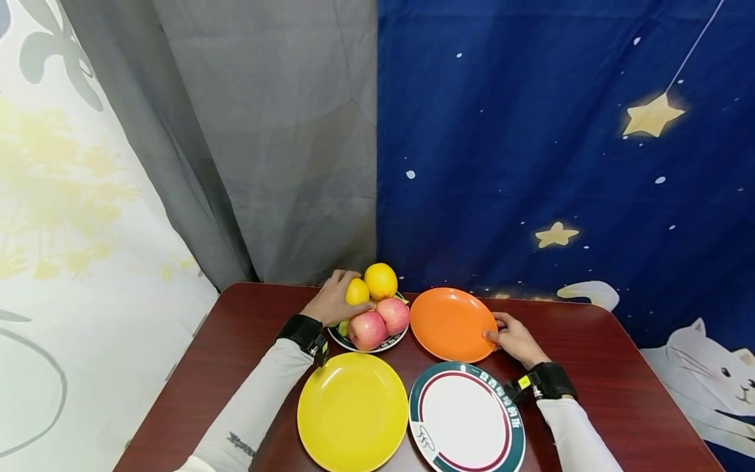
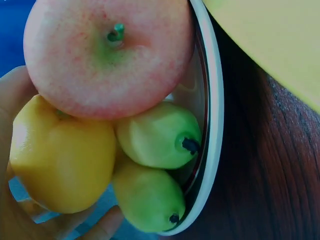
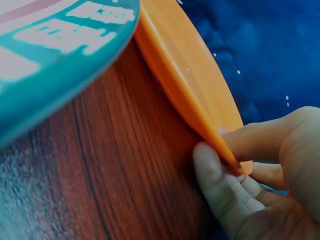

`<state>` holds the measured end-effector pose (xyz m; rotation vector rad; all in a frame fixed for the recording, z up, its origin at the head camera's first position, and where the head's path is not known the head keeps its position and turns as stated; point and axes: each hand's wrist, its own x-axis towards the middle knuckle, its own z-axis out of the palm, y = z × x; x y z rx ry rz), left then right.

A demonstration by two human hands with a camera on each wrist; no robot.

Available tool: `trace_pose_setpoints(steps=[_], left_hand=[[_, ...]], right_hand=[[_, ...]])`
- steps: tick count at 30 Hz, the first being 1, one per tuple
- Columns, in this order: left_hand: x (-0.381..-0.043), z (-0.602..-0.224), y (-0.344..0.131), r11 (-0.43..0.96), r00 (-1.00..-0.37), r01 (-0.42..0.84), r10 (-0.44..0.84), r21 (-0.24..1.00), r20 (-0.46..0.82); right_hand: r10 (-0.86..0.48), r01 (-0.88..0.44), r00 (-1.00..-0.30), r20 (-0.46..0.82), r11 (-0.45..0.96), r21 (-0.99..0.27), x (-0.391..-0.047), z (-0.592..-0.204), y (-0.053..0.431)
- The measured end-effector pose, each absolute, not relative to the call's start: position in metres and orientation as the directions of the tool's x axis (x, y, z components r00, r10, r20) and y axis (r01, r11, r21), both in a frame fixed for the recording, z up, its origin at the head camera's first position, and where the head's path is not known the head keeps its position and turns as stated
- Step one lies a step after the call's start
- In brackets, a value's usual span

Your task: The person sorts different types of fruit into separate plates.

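Observation:
My left hand [image 1: 335,300] curls round a yellow round fruit [image 2: 62,155], thumb on one side and fingers on the other. This fruit sits among others on a fruit plate [image 2: 216,100] with a pale rim. Beside it are two pink apples [image 1: 367,330], another yellow fruit [image 1: 381,280], and small green fruits [image 2: 159,135] with dark stem tips. At the right, my right hand [image 1: 514,337] pinches the rim of an orange plate [image 1: 453,324] between thumb and fingers. In the right wrist view that plate looks tilted, its edge between the fingertips.
Nearer to me lie a yellow plate [image 1: 352,413] and a white plate [image 1: 466,419] with a green patterned rim, side by side. All stand on a dark red wooden table [image 1: 248,328]. Grey and blue curtains [image 1: 501,164] hang behind the table's far edge.

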<state>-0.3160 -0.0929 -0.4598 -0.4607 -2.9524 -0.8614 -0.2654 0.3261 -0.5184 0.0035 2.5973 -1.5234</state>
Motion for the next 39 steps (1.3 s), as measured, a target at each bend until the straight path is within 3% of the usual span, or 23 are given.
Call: trace_pose_setpoints(steps=[12,18,24,31,39], left_hand=[[-0.32,-0.468,-0.091,0.786,-0.963,0.261,0.255,0.561,0.09],[-0.325,-0.469,-0.095,0.772,-0.948,0.316,0.28,0.551,0.151],[-0.323,-0.441,-0.094,0.743,-0.932,0.359,0.259,0.564,0.253],[-0.311,-0.395,-0.033,0.636,-0.854,0.507,0.28,0.582,0.438],[-0.308,-0.388,0.064,0.657,-0.851,0.525,0.415,0.541,0.321]], right_hand=[[-0.068,0.08,-0.99,-0.124,0.456,-0.886,-0.265,-0.521,0.326],[-0.061,0.073,-0.991,-0.115,0.469,-0.88,-0.267,-0.522,0.327],[-0.061,0.065,-0.992,-0.106,0.473,-0.879,-0.266,-0.519,0.326],[-0.059,0.071,-0.992,-0.11,0.46,-0.885,-0.263,-0.521,0.326],[-0.043,0.092,-0.991,-0.125,0.458,-0.884,-0.262,-0.522,0.331]])
